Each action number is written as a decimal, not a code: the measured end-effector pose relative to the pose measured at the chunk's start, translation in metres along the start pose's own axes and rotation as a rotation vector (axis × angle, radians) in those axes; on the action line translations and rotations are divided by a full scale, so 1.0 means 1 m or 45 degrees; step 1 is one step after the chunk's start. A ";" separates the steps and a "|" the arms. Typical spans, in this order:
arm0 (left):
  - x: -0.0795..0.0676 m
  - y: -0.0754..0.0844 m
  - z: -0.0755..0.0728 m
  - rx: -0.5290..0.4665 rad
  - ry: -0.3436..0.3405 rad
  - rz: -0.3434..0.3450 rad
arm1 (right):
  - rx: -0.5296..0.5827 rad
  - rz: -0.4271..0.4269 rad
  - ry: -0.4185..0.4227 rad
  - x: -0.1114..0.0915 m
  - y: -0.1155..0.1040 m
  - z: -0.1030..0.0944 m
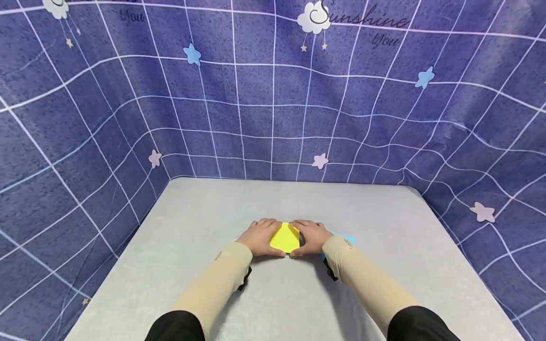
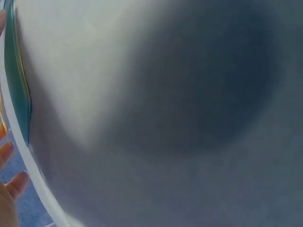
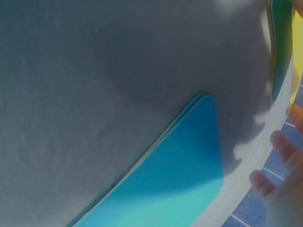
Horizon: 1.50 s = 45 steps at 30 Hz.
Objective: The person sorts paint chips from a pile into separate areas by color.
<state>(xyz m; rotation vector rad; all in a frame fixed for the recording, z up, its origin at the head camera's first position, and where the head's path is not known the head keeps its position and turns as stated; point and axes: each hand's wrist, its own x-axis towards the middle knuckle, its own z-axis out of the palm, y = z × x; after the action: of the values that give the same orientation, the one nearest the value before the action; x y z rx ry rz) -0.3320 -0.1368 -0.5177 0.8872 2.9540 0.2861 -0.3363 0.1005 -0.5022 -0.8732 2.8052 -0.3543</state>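
A bright yellow sheet (image 1: 285,237) looks smooth and matt, like thin card or plastic; which of the two is unclear. A blue-green sheet (image 3: 281,47) and a blue sheet (image 3: 170,161) share that flat, even finish. The pale tabletop (image 1: 273,298) appears matt and faintly mottled. Behind hangs softly rippled, printed purple cloth (image 1: 253,85). Beige sleeves (image 1: 215,289) look like thin, smooth fabric, lightly wrinkled at the wrists.
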 end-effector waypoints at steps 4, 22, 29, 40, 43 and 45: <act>-0.001 0.000 -0.002 0.013 -0.005 -0.022 | -0.028 0.006 0.005 -0.001 -0.003 -0.001; -0.017 -0.012 -0.013 -0.020 0.038 -0.015 | 0.009 -0.007 -0.031 0.006 -0.019 -0.009; -0.028 -0.022 -0.013 -0.018 0.050 -0.040 | 0.021 -0.021 -0.027 0.014 -0.031 -0.010; -0.043 -0.040 -0.019 -0.022 0.041 -0.093 | -0.004 -0.047 -0.061 0.029 -0.050 -0.011; -0.046 -0.042 -0.025 -0.026 0.029 -0.119 | 0.005 -0.057 -0.060 0.034 -0.055 -0.012; -0.049 -0.045 -0.029 -0.029 0.024 -0.125 | 0.001 -0.066 -0.058 0.038 -0.059 -0.012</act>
<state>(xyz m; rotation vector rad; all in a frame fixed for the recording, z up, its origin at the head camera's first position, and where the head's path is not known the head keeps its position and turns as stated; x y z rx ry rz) -0.3182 -0.2048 -0.4985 0.7380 2.9935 0.3245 -0.3386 0.0340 -0.4780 -0.9428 2.7448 -0.3389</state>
